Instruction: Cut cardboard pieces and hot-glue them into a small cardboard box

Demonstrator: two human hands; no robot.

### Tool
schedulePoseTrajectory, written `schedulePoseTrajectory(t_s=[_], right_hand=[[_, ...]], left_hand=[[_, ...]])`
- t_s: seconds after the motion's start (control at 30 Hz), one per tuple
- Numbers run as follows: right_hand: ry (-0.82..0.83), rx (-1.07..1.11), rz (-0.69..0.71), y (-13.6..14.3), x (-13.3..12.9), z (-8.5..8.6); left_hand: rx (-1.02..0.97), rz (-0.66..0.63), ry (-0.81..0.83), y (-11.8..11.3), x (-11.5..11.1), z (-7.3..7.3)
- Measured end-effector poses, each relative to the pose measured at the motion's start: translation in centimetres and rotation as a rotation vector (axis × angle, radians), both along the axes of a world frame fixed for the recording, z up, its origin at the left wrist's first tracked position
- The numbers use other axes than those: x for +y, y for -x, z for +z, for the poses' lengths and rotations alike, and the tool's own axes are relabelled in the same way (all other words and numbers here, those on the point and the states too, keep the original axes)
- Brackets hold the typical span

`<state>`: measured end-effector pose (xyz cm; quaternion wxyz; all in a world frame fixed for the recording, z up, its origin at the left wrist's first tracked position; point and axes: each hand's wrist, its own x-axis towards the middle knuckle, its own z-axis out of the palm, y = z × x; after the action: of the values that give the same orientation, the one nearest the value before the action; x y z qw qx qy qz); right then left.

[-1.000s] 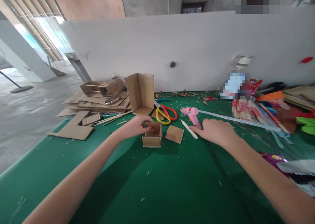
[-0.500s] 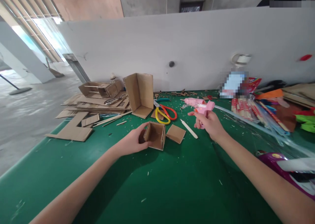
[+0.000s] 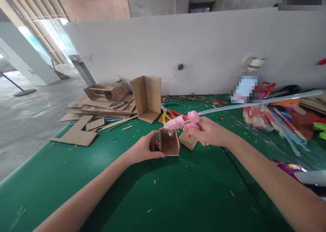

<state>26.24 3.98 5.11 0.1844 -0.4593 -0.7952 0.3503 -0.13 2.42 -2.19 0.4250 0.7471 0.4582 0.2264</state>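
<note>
My left hand (image 3: pixel 146 147) grips the left side of a small open cardboard box (image 3: pixel 170 146) on the green table. In my right hand (image 3: pixel 203 131) is a pink hot glue gun (image 3: pixel 180 121), its nozzle at the top left edge of the box. A long clear glue stick (image 3: pixel 236 105) sticks out of the gun's back. A stringy blob of glue hangs beneath the gun, over the box opening. Just right of the box lies a flat cardboard square (image 3: pixel 187 141), partly behind my right hand. Scissors (image 3: pixel 166 116) with yellow and red handles lie behind the gun, partly covered.
A tall folded cardboard piece (image 3: pixel 147 97) stands against the white partition (image 3: pixel 122 52). Cardboard sheets (image 3: pixel 76 133) and wooden sticks lie at the left. Bagged sticks (image 3: pixel 256 118) and a phone (image 3: pixel 246 88) are at the right. A black cord (image 3: pixel 241 177) crosses the table below my right arm.
My right hand has brought the glue gun left and down to the box, and the glue stick has swung up. The box has turned and shifted slightly right in my left hand.
</note>
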Motion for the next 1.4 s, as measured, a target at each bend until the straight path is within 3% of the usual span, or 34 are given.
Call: schedulePoseTrajectory(t_s=[0.27,0.77,0.97,1.4], right_hand=[[-0.112,-0.087,0.016,0.90,-0.30,0.08],[-0.170,-0.090,0.071,0.67,-0.28,0.28],[-0.084,-0.095,0.016,0.44,-0.35,0.53],[-0.140,-0.172,0.052,0.48,-0.66,0.89]], left_hand=[[0.112,0.079,-0.073,-0.69,-0.47,0.40],[0.176,0.079,-0.107,-0.73,-0.57,0.34],[0.167,0.066,-0.109,-0.64,-0.53,0.27],[0.166,0.052,-0.101,-0.63,-0.60,0.53]])
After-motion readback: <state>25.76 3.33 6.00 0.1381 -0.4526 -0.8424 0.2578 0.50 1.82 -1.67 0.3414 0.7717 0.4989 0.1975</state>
